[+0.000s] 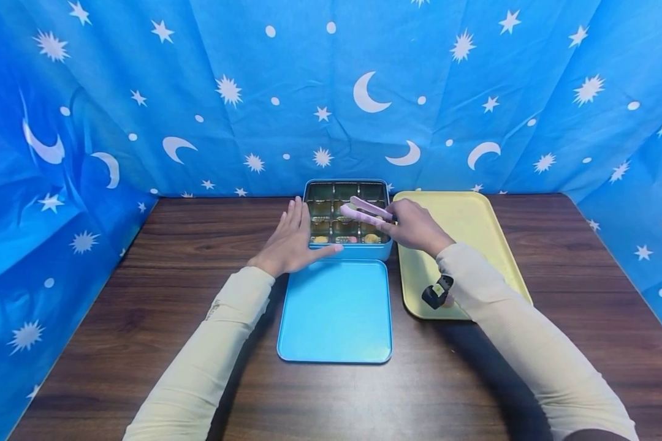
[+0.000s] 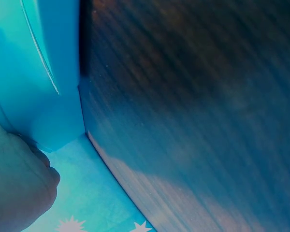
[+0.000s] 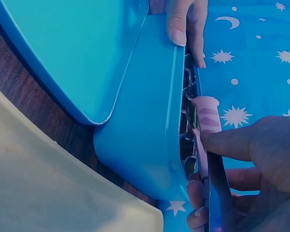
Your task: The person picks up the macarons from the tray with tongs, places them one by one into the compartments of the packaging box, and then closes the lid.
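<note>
In the head view, a blue tin box point(image 1: 350, 252) stands at the back of the table with a clear divided insert point(image 1: 346, 190) inside. Small yellow and pink pieces lie in the front row of compartments. My left hand point(image 1: 292, 236) rests along the box's left side, fingers straight, its thumb stretched along the front rim. Pink tongs point(image 1: 366, 215) are gripped in my right hand point(image 1: 416, 225), their tips over the middle of the insert. The right wrist view shows the tongs point(image 3: 208, 113) low over the open top, thumb and fingers pressing their arms.
A blue lid point(image 1: 335, 312) lies flat on the table in front of the box. To the right sits a yellow tray point(image 1: 469, 220), partly under my right forearm. A blue curtain point(image 1: 309, 92) with moons and stars hangs right behind the table point(image 1: 198, 245).
</note>
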Demonstrator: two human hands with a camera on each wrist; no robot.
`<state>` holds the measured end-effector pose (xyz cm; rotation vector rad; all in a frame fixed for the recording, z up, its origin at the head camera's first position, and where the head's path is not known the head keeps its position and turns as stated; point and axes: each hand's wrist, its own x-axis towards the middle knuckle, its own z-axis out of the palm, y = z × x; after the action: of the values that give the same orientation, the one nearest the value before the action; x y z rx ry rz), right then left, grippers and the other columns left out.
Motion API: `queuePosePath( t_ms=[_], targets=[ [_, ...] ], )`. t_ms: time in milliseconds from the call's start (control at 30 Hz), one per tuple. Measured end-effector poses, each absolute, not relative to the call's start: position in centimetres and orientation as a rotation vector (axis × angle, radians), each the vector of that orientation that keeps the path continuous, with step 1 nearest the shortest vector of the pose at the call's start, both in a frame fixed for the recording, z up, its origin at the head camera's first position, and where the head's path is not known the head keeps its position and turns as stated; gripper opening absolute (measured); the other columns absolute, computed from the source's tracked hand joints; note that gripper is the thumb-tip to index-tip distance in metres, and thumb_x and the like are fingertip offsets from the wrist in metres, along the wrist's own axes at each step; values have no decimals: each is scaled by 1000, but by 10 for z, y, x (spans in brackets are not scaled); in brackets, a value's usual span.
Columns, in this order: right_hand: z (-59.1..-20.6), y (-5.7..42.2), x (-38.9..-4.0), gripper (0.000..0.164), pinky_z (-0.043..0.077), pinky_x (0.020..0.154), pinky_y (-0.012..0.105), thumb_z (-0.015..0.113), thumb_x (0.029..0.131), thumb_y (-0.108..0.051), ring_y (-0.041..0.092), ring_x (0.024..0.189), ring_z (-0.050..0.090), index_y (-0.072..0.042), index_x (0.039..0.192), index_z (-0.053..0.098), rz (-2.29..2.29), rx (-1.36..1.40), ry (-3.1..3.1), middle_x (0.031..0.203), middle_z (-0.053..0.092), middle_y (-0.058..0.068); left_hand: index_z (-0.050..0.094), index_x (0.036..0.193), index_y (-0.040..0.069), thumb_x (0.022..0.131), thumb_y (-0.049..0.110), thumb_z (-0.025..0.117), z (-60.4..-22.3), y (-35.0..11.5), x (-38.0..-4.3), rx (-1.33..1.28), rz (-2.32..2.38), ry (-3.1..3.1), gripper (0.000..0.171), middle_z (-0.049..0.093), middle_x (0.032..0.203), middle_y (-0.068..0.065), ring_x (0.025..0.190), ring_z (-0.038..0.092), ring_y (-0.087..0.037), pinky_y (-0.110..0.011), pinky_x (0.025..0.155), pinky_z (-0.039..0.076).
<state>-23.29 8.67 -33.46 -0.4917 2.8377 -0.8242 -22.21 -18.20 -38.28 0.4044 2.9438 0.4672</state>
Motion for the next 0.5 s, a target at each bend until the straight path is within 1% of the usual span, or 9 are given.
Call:
queuePosePath(
  t_ms=[267,500],
  targets=[
    [-333,86,-232,25,38,55,30,66,100,-24,23,70,50,1,100,71,-831,-488,2846,85,55,11,-7,160,-2,87,82,49,-382,-182,-222,409,461,2951,124,-13,167,-19,154,-12,-34,-49,123,-2],
    [-329,92,-229,26,39,56,31,67,99,-24,23,71,50,1,107,71,-836,-478,2858,86,57,12,-8,159,-2,86,83,49,-383,-182,-222,409,459,2952,126,-14,167,-19,154,-13,-33,-49,123,-2]
  ],
)
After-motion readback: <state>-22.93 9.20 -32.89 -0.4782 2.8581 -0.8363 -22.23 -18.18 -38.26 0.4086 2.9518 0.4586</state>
